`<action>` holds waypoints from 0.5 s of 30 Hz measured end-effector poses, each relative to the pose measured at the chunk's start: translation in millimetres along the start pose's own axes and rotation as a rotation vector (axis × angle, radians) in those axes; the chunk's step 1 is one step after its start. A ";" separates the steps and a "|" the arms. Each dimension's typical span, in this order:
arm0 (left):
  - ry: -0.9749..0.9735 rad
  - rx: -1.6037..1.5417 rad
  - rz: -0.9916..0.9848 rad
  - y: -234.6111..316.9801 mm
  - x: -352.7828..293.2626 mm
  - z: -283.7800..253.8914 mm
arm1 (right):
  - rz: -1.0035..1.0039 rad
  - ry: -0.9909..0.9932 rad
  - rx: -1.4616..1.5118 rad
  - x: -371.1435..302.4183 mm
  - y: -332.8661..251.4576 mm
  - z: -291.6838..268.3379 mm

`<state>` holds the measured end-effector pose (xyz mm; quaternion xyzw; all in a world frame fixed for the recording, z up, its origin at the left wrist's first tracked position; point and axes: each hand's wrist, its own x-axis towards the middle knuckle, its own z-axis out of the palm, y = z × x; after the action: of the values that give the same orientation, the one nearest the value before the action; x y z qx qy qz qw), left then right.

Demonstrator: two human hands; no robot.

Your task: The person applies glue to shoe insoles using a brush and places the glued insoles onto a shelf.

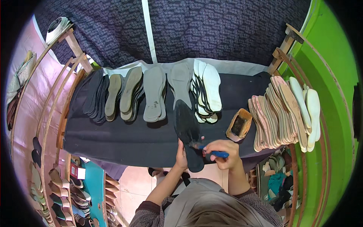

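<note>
A black insole (186, 123) lies lengthwise toward me at the middle of the table, its far end against a grey insole stack (180, 81). My left hand (181, 156) is at its left edge, thumb side against it and fingers partly hidden underneath. My right hand (227, 151) is closed round the blue handle of a brush (221, 154). The bristles touch the insole's surface near its narrower part. Right of the insole stands a small open box (245, 114) with worn tan walls and dark residue inside.
Stacks of black insoles (94, 98), grey-brown insoles (131, 90), grey insoles (154, 94) and white insoles (211, 87) line the table's far side. Tan insoles (272, 117) fan out at the right. A dark cloth (113, 140) covers the table. Shoe-filled racks (60, 189) flank it.
</note>
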<state>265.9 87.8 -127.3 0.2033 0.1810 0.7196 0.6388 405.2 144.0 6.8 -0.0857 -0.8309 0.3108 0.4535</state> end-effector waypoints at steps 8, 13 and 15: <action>-0.016 -0.068 -0.038 4.0 -3.0 1.9 | -0.125 -0.025 -0.066 -23.1 1.7 18.4; -0.108 -0.077 -0.001 -5.2 -7.4 -7.5 | -0.012 0.047 0.010 -26.9 -4.4 14.7; 0.053 0.080 0.006 -6.2 -7.9 -4.7 | -0.090 0.073 -0.049 -16.9 -3.4 14.5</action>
<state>269.4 80.6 -135.1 0.2102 0.2258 0.7189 0.6229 403.7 127.7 -8.7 -0.0706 -0.8241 0.2661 0.4950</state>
